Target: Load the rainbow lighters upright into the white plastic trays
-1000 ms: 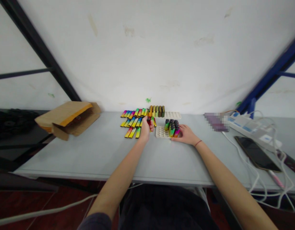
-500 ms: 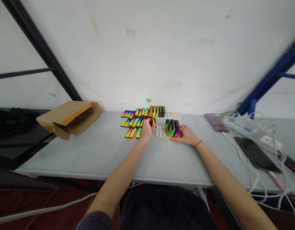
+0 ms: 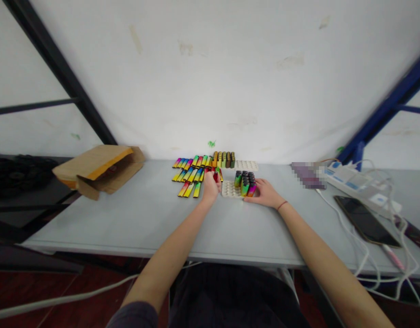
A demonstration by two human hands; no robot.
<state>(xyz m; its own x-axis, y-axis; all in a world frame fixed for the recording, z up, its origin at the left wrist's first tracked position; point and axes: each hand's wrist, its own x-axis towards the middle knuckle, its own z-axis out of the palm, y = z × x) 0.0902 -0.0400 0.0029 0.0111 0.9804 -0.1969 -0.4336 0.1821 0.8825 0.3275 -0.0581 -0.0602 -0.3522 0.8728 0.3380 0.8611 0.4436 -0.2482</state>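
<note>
My left hand is closed round a red lighter, most of it hidden by the fingers. Right beside it stands a white tray with rows of round holes. Upright rainbow-coloured lighters with black tops fill its right part. My right hand grips that tray's right end, thumb at the front edge and fingers behind, close against the lighters. Left of my left hand, several shiny multicoloured lighters lie flat in three rows.
Behind, against the wall, stand upright gold-toned pieces beside a second white tray. A brown paper bag lies at left. On the right are a phone, a power strip and loose white cables.
My left hand has turned slightly and stays beside the tray with the red lighter. My right hand and the tray keep their place.
</note>
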